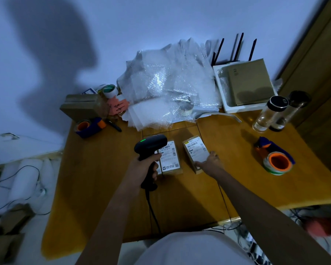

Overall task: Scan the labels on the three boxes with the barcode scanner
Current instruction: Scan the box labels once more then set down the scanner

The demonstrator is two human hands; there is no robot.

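My left hand (141, 169) grips the handle of a black barcode scanner (151, 145), whose green light glows on top; its head hangs over the far end of a small brown box with a white label (170, 159). A second labelled brown box (195, 152) lies just right of it on the wooden table (103, 188). My right hand (210, 162) rests on the near right corner of that second box, fingers spread on its label. A third labelled box does not show near my hands.
A heap of bubble wrap (168, 83) fills the table's back. Tape dispensers with orange cores sit at the right (277, 161) and back left (88, 126). Two clear bottles (271, 113) stand far right, beside a white tray holding a cardboard box (246, 83). The scanner cable runs off the near edge.
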